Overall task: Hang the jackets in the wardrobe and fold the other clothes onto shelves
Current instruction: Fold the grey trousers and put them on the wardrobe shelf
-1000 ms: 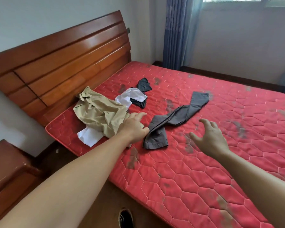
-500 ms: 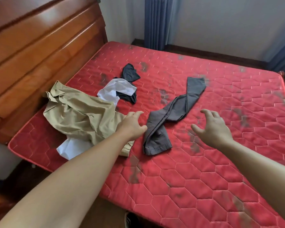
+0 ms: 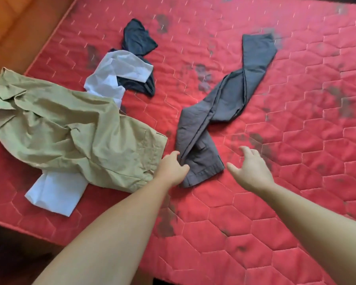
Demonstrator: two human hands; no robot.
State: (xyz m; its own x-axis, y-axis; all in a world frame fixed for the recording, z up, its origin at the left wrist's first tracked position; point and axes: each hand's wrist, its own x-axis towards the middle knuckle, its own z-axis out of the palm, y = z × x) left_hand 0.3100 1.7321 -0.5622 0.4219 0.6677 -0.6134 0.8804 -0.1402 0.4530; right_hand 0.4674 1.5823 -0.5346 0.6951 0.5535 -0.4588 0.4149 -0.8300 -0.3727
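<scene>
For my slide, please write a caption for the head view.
Left hand pinches grey cotton trousers on red quilted mattress; right hand open.

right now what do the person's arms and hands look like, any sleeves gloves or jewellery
Both forearms are bare as far as the view shows, with no sleeve edge in sight. The left hand and the right hand wear no gloves, and no rings, watch or bracelet show on the fingers or wrists. No markings are visible on either arm.

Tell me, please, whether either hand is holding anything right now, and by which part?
The left hand pinches the grey trousers at the near, waistband end. The right hand is open beside them, holding nothing.
</scene>
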